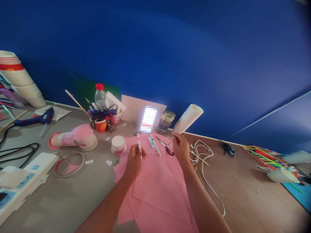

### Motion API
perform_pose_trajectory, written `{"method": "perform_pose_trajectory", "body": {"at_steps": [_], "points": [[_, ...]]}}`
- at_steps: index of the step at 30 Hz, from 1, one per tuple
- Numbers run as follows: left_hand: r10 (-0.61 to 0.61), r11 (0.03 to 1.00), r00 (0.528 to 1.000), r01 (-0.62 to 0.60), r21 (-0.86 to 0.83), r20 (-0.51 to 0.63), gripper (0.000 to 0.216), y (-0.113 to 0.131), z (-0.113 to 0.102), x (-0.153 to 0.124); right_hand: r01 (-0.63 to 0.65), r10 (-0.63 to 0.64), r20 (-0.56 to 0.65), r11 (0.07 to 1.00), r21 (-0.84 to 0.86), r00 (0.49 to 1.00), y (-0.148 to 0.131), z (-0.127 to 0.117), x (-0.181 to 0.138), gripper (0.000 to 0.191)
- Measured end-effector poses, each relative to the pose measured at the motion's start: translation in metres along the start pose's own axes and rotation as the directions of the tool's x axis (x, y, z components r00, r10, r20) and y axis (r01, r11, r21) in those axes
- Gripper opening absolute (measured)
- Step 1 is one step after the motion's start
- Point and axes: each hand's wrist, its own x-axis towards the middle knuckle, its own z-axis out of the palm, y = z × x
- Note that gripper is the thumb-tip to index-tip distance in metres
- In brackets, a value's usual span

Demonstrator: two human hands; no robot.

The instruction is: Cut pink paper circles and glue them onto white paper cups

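My left hand [134, 160] is closed round a slim white pen-like tube [139, 142], which stands nearly upright above pink paper sheets [160, 191]. My right hand [181, 147] has its fingers curled together at the right edge of the paper, by the foot of a leaning stack of white paper cups [188, 118]. What those fingers hold, if anything, I cannot make out. Between the hands lie another white tube [155, 144] and a pair of scissors [162, 142] with dark handles. An upturned white cup [118, 144] stands left of my left hand.
A lit phone [148, 119] leans at the back beside a glass jar [166, 121]. On the left are a glue gun [36, 119], joined cups with pink paper [73, 137], a tape ring [68, 164] and a power strip [26, 181]. A white cable [204, 174] and colourful sticks [264, 157] lie right.
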Motion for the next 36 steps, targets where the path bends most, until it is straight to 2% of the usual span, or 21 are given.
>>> {"method": "perform_pose_trajectory", "body": {"at_steps": [2, 5, 10, 13, 19, 22, 23, 24, 26, 28, 29, 36], "points": [[0.003, 1.0, 1.0, -0.003, 0.008, 0.012, 0.02, -0.001, 0.0, -0.001, -0.022, 0.025, 0.037, 0.996, -0.087, 0.999, 0.01, 0.0, 0.006, 0.024], [0.013, 0.998, 0.998, -0.017, 0.06, 0.062, 0.018, -0.003, 0.002, -0.003, -0.002, 0.028, 0.14, 0.983, -0.183, 0.99, 0.02, 0.012, 0.004, 0.02], [0.027, 0.991, 0.993, -0.041, 0.124, 0.112, 0.017, -0.002, 0.003, -0.007, 0.024, 0.028, 0.22, 0.972, -0.234, 0.975, 0.027, 0.045, -0.009, 0.01], [0.033, 0.989, 0.993, -0.049, 0.138, 0.117, 0.017, -0.001, 0.003, -0.007, 0.034, 0.02, 0.232, 0.973, -0.227, 0.973, 0.027, 0.054, -0.013, 0.01], [0.037, 0.985, 0.993, -0.056, 0.162, 0.116, 0.019, -0.002, 0.002, -0.006, 0.02, 0.003, 0.204, 0.994, -0.11, 0.979, 0.014, 0.04, -0.006, 0.012], [0.012, 0.985, 0.992, -0.033, 0.168, 0.124, 0.018, -0.002, 0.003, -0.007, -0.04, 0.029, 0.202, 0.998, 0.054, 0.979, -0.003, 0.026, 0.002, 0.019], [-0.002, 0.985, 0.992, -0.02, 0.17, 0.127, 0.018, -0.002, 0.003, -0.007, -0.124, 0.073, 0.213, 0.964, 0.236, 0.974, -0.009, 0.023, 0.004, 0.018], [-0.014, 0.985, 0.991, -0.009, 0.17, 0.131, 0.017, -0.002, 0.003, -0.007, -0.205, 0.118, 0.227, 0.889, 0.41, 0.967, -0.015, 0.02, 0.006, 0.016], [-0.03, 0.986, 0.99, 0.007, 0.164, 0.14, 0.017, -0.003, 0.003, -0.008, -0.346, 0.191, 0.293, 0.629, 0.696, 0.937, -0.026, 0.019, 0.009, 0.013], [-0.043, 0.986, 0.988, 0.019, 0.163, 0.147, 0.018, -0.003, 0.002, -0.008, -0.421, 0.238, 0.352, 0.385, 0.822, 0.905, -0.033, 0.022, 0.008, 0.012], [-0.05, 0.986, 0.987, 0.024, 0.166, 0.154, 0.018, -0.003, 0.002, -0.008, -0.437, 0.256, 0.369, 0.31, 0.845, 0.894, -0.035, 0.025, 0.007, 0.013], [-0.007, 0.966, 0.976, -0.05, 0.253, 0.219, 0.021, -0.005, 0.001, -0.011, -0.507, 0.316, 0.449, 0.13, 0.852, 0.836, -0.03, 0.051, -0.007, 0.026]]}}
